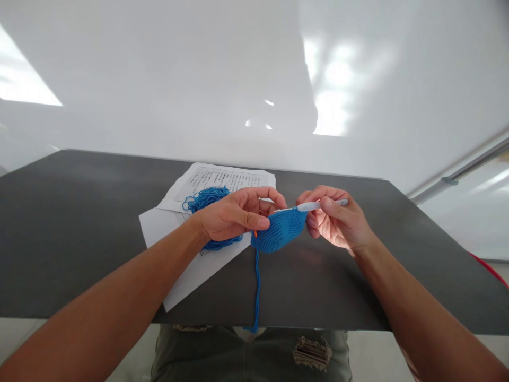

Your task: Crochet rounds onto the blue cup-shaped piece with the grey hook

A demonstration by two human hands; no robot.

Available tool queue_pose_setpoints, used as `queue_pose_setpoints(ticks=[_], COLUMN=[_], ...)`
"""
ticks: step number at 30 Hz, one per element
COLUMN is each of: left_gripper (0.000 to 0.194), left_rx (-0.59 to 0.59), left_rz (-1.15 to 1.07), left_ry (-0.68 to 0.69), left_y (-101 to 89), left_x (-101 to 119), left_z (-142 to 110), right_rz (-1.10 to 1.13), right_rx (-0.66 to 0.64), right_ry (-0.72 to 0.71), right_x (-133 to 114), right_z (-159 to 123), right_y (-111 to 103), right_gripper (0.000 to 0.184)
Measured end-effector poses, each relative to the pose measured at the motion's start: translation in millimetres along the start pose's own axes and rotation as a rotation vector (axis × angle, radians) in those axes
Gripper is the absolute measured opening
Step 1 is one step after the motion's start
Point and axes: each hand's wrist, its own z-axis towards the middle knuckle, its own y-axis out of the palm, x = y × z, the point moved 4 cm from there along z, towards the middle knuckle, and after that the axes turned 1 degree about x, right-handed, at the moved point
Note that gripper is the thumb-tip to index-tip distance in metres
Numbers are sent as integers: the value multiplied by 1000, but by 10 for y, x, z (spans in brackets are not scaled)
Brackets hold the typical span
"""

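Note:
A piece of blue crochet work (280, 232) hangs between my hands above the dark table. My left hand (242, 212) pinches its left edge between thumb and fingers, beside a small orange stitch marker (255, 233). My right hand (338, 215) is closed round the pale handle of a crochet hook (310, 206), whose thin metal shaft lies along the top edge of the work, pointing left. From the work's lower left a blue yarn tail (257, 286) runs down to the table's front edge. Behind my left hand sits a tangled heap of blue yarn (210, 199), partly hidden.
Printed sheets of paper (178, 191) lie under the yarn heap on the dark grey table (99, 212). A white glossy wall (199, 79) rises behind the table. Some red thing (489, 269) shows at the far right, and my legs (214, 355) are below the front edge.

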Motion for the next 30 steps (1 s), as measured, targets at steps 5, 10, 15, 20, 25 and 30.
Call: queue_pose_setpoints(ticks=[5, 10, 15, 20, 25, 30], left_gripper=[31, 22, 28, 16, 30, 35], left_rx=[-44, 110, 302, 437, 545, 702], left_rz=[24, 59, -46, -74, -32, 36], left_ry=[-11, 53, 169, 236, 272, 292], left_y=[-15, -68, -101, -141, -149, -220], left_x=[6, 56, 102, 129, 139, 129], left_z=[-30, -34, -10, 9, 3, -11], right_rz=[14, 8, -10, 3, -12, -35], right_rx=[-18, -13, 11, 4, 23, 57], right_ry=[28, 28, 41, 49, 76, 77], right_x=[30, 19, 26, 53, 85, 86], right_z=[-13, -14, -13, -16, -18, -18], right_y=[26, 45, 40, 18, -3, -25], right_gripper=[30, 26, 28, 27, 29, 31])
